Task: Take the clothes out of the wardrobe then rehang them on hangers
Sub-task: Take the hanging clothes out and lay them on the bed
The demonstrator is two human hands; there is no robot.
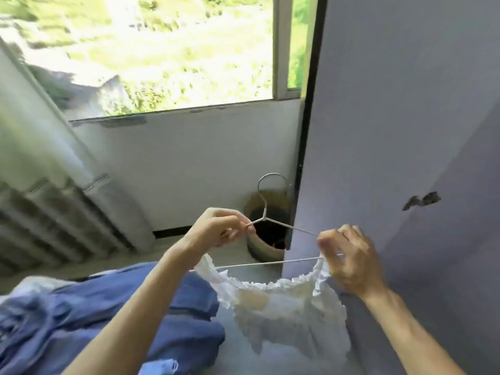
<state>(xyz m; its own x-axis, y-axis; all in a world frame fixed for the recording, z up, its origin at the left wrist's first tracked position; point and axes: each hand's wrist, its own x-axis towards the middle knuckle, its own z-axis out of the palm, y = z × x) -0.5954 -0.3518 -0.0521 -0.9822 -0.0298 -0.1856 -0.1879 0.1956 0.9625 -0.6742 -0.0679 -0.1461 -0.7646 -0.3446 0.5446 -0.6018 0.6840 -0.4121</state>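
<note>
Pinching hanger (264, 212) — left hand (216, 230), right hand (350, 257)

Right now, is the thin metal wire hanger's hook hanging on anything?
No: the left hand and right hand hold the hanger up, its hook free.

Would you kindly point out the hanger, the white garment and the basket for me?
hanger (270, 262): head view, on its bottom bar.
white garment (292, 315): head view, on the cloth below the ruffled edge.
basket (261, 253): head view, on its near wall.
</note>
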